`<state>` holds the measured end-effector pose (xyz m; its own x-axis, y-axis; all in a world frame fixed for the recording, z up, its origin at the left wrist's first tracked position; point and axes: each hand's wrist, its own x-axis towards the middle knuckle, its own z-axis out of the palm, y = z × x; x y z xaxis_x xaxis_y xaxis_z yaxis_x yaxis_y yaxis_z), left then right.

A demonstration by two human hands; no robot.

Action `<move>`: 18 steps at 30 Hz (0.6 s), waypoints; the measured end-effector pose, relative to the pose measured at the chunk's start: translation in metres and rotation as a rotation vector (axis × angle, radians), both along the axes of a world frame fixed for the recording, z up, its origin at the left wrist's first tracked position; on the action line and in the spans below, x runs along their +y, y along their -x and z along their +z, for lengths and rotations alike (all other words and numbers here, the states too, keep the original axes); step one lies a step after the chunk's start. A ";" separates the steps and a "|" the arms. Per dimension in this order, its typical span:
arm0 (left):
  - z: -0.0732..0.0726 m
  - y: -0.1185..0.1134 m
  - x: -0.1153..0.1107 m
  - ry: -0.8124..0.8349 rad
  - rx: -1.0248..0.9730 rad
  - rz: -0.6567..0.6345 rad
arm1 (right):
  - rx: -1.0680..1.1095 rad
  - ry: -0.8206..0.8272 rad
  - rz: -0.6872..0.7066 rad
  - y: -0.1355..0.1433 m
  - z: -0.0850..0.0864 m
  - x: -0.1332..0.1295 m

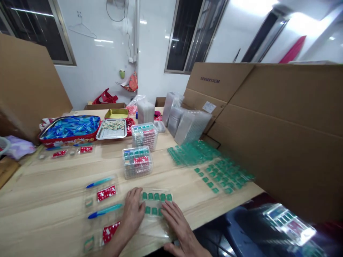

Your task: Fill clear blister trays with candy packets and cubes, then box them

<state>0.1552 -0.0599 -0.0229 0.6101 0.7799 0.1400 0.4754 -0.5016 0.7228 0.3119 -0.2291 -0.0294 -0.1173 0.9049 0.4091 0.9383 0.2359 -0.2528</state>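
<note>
A clear plastic blister tray [158,222] lies on the table in front of me, with two rows of green pieces [157,196] in its upper part. My left hand [134,208] rests at the tray's left edge, fingers stretched forward and thumb touching the plastic. Across the tray's right side lies my right hand [177,223], its fingers spread flat and partly covering the lower row. Just left of my hands are two clear trays, each with a blue pen [105,211], a red-and-white patterned packet [106,193] and a small greenish piece [88,202]. My left forearm partly hides the nearer one.
Stacked filled packs [138,162] stand ahead. Green-filled sheets [193,153] lie right, below a cardboard wall [281,107] and empty clear trays [191,125]. A red tin of blue pens [71,128] and a metal tray of small pieces [111,134] sit at far left.
</note>
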 end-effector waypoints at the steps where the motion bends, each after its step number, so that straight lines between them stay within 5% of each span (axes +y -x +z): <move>1: 0.001 -0.001 -0.002 -0.065 0.024 -0.022 | 0.016 -0.025 -0.034 -0.001 -0.002 -0.001; 8: 0.017 -0.012 -0.033 -0.147 0.235 -0.426 | 0.070 -0.238 -0.236 -0.011 -0.018 0.005; 13: 0.029 -0.028 -0.041 -0.297 0.254 -0.405 | 0.050 -0.306 -0.183 -0.009 0.000 0.018; 18: 0.041 -0.024 -0.023 -0.458 0.175 -0.343 | 0.177 -0.438 -0.118 0.016 0.027 0.047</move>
<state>0.1795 -0.0828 0.0178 0.8607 0.4184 0.2902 0.3235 -0.8895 0.3228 0.2962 -0.1820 -0.0026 0.0814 0.6463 0.7587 0.9167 0.2502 -0.3115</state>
